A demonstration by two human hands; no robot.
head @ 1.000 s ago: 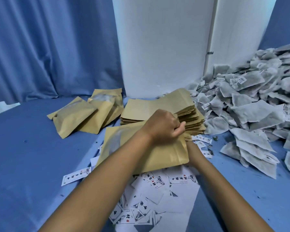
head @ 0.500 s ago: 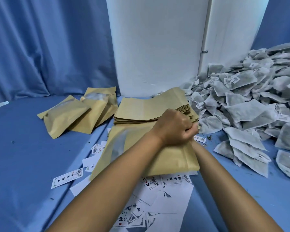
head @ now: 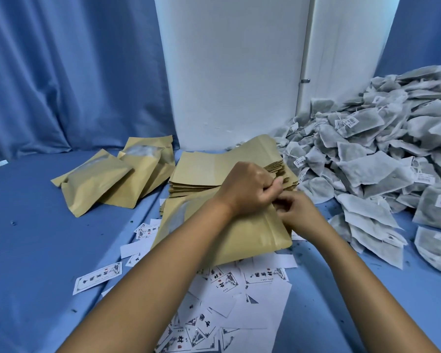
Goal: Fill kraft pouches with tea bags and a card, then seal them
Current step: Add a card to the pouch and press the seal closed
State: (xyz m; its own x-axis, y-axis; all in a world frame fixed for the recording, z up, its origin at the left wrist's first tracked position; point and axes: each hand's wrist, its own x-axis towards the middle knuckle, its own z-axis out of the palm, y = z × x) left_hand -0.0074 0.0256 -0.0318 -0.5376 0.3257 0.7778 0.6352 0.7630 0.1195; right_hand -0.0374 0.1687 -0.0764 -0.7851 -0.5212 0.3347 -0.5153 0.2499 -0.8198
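Note:
A filled kraft pouch (head: 250, 238) lies flat on the blue table in the middle, over scattered printed cards (head: 229, 281). My left hand (head: 250, 187) pinches the pouch's top right edge with curled fingers. My right hand (head: 298, 212) grips the same edge just to the right and below, its fingers curled on the pouch. Behind the hands sits a stack of empty kraft pouches (head: 214, 169). A big heap of grey tea bags (head: 372, 159) fills the right side.
Three filled kraft pouches (head: 105, 182) lie at the back left. A single card (head: 97, 278) rests on the blue table (head: 36, 238) at the left. A white panel (head: 234, 72) and blue curtains stand behind.
My right hand has come out from under the pouch and now shows at its right edge. My left hand stays on the top edge, shifted slightly right.

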